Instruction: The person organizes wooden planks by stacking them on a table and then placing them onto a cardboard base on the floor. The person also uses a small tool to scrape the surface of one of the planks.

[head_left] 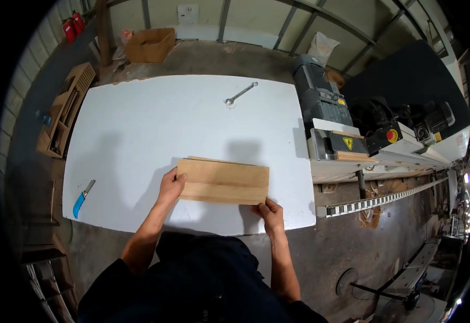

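Observation:
A flat rectangular wooden board [224,180] is held level above the near part of a white table [154,118]. Behind its far edge a thin strip of more wood shows, perhaps a second board; I cannot tell how the two join. My left hand [171,185] grips the board's left end, with the thumb on top. At the near right corner, my right hand [270,214] pinches the edge, its fingertips partly hidden under the wood. A wrench [241,95] lies at the table's far side. Near the left edge rests a utility knife [83,199] with a blue handle.
To the right of the table stands a grey machine motor [321,89] with a red stop button [391,135] on its housing. A chain-like track [385,200] runs along the right. Wooden shelving [65,118] stands left; a cardboard box [150,45] sits behind.

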A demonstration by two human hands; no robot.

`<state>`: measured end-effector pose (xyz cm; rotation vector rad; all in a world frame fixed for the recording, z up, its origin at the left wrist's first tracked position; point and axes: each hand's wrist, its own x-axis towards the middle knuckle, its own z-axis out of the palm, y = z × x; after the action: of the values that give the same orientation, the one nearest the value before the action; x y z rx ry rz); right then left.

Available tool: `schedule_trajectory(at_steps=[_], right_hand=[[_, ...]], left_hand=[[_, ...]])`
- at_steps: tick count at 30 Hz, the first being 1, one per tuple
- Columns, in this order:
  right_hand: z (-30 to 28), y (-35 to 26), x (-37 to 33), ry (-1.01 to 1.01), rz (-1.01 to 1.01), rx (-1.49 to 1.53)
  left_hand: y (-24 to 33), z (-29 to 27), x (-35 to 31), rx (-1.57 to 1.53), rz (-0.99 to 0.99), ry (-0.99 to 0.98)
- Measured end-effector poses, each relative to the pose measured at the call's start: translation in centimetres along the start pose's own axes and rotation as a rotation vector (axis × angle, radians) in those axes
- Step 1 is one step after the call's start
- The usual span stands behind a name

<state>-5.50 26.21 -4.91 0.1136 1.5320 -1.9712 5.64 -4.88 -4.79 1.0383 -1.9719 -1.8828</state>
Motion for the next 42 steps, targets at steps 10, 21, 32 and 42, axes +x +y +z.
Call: schedule_trajectory(at_steps=[10,21,32,42], right_hand=[[-3.5,-3.9,4.9,0.360,-0.273,-0.222],[-7.9,-12.5,16.9,0.406,-0.086,0.805],[0.3,-5.7,7.6,-0.045,-0.140,0.422],[9.0,-4.6,-1.2,-0.221,-0.128,0.091]], left_hand=[[-2.5,0.4,-1.0,0.527,0.300,0.285],[4.2,2.7,-3.9,0.404,0.445,0.124],[4.8,10.0,-1.8,-0.171,0.210,-0.444],[9.5,9.3,-2.5,-0.584,-0.127,-0.509]])
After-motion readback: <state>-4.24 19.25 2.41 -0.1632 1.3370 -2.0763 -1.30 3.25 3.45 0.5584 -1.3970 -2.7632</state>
